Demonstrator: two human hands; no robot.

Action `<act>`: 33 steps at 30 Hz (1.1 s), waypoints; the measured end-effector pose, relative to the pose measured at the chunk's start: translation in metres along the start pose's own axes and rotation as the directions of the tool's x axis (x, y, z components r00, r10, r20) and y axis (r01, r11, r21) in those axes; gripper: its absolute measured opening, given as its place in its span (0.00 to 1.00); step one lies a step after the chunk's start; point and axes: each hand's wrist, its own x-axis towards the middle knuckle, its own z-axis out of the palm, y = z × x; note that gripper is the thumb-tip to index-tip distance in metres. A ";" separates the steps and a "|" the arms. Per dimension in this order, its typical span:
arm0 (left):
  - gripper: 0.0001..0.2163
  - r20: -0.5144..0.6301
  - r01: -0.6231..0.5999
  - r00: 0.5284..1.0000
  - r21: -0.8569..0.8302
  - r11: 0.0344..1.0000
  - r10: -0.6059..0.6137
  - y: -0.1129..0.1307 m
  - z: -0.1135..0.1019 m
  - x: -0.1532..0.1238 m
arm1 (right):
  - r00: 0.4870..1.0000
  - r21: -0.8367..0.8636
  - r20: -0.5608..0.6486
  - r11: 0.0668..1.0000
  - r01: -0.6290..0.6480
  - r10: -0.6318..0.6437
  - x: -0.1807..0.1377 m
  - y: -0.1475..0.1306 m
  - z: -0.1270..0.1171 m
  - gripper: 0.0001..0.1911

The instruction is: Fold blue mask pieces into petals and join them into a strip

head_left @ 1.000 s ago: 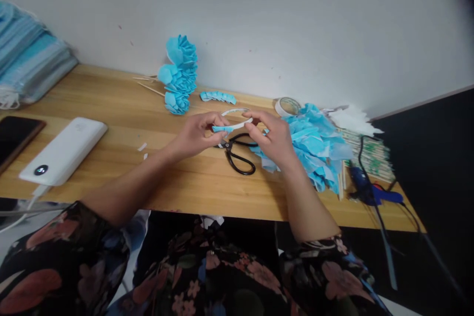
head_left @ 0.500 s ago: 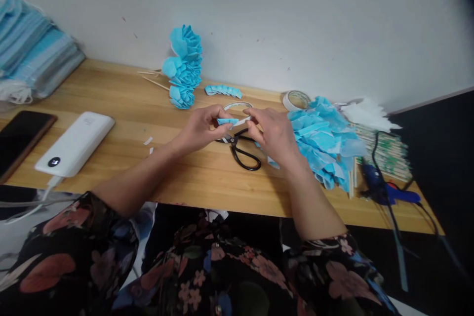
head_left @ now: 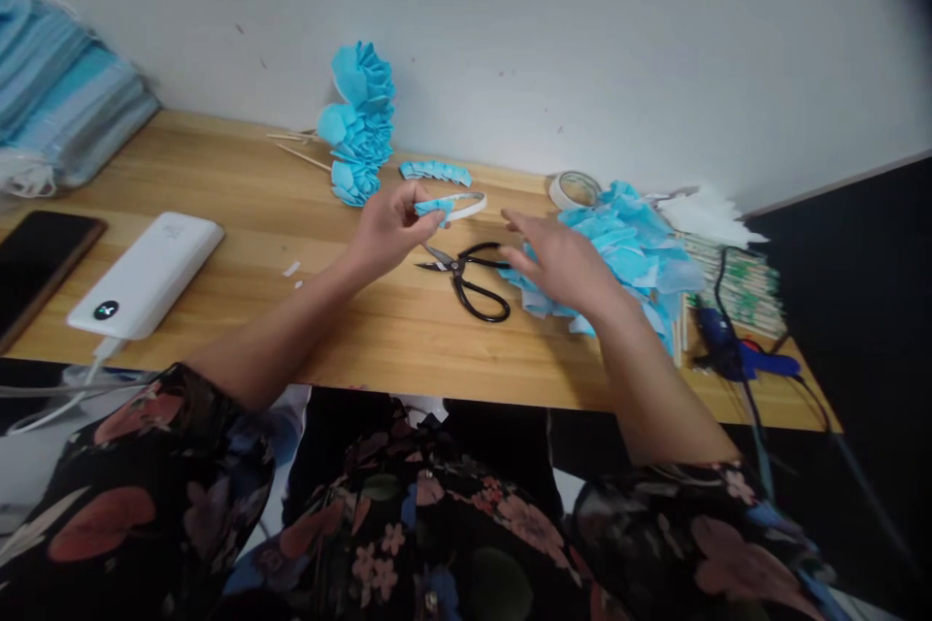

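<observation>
My left hand [head_left: 389, 231] is closed in a pinch on a thin roll of white tape [head_left: 472, 210], with a blue fabric piece [head_left: 438, 209] at its near end by my fingertips. My right hand [head_left: 564, 262] has its fingers apart and holds nothing. It hovers at the left side of a pile of blue fabric pieces [head_left: 641, 252]. Between and below my hands lie black-handled scissors [head_left: 484, 310], their blades apart and pointing left. Behind my left hand rests a row of overlapped blue pieces [head_left: 435, 173].
Blue flowers on sticks [head_left: 360, 126] lie near the wall. A second tape roll [head_left: 575, 188] is behind the pile. At right are green-patterned sticks [head_left: 743, 286] and a blue glue gun [head_left: 757, 361]. At left are a power bank [head_left: 149, 272], a phone [head_left: 48, 262] and stacked face masks [head_left: 69, 102].
My right hand has let go of the tape and moved right, toward the blue pile. My left hand still holds the tape and blue piece, now slightly higher. The view has shifted a little.
</observation>
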 end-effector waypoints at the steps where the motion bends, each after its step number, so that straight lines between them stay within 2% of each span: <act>1: 0.11 0.001 0.009 1.000 -0.025 1.000 -0.009 0.001 0.000 0.000 | 0.997 -0.053 0.059 0.997 0.049 -0.046 -0.009 0.001 0.002 0.28; 3: 0.12 0.009 0.032 0.999 -0.064 0.997 -0.031 0.003 0.001 0.000 | 0.995 -0.102 0.072 0.991 0.081 -0.074 -0.027 0.003 0.007 0.29; 5: 0.13 0.012 0.054 0.999 -0.087 0.995 -0.053 0.006 0.002 -0.001 | 0.997 -0.115 0.010 0.991 0.073 -0.072 -0.042 0.005 0.013 0.20; 7: 0.13 0.009 0.068 0.998 -0.105 0.992 -0.068 0.008 0.003 -0.001 | 0.992 -0.110 0.010 0.986 0.124 -0.123 -0.052 0.010 0.016 0.13; 9: 0.14 0.008 0.076 0.997 -0.124 0.989 -0.075 0.011 0.003 -0.001 | 0.984 -0.109 0.035 0.978 0.177 -0.174 -0.058 0.017 0.016 0.13; 14: 0.13 0.006 0.095 0.995 -0.179 0.979 -0.095 0.016 0.001 0.001 | 0.971 -0.105 0.062 0.966 0.238 -0.233 -0.055 0.026 0.005 0.13; 17: 0.12 0.010 0.096 0.995 -0.219 0.971 -0.096 0.017 0.000 0.002 | 0.976 -0.063 -0.043 0.976 0.210 -0.212 -0.045 0.015 0.003 0.12; 20: 0.12 0.013 0.092 0.996 -0.243 0.966 -0.091 0.017 -0.001 0.002 | 0.976 0.066 -0.150 0.983 0.172 -0.160 -0.030 -0.006 0.006 0.12; 23: 0.12 -0.001 0.064 0.998 -0.176 0.982 -0.066 0.015 -0.001 0.000 | 0.954 0.161 -0.294 0.980 0.115 -0.064 -0.011 -0.028 0.009 0.09; 26: 0.10 -0.031 -0.018 0.999 -0.020 1.000 0.018 0.016 0.000 -0.004 | 0.908 0.222 -0.418 0.972 0.082 0.019 0.008 -0.044 0.012 0.05; 30: 0.07 -0.024 -0.113 0.993 0.151 0.982 0.118 0.020 0.002 -0.008 | 0.869 0.247 -0.494 0.964 0.099 0.038 0.024 -0.053 0.018 0.05; 33: 0.06 -0.001 -0.167 0.985 0.209 0.964 0.171 0.021 0.003 -0.010 | 0.857 0.236 -0.514 0.968 0.086 0.049 0.027 -0.054 0.024 0.04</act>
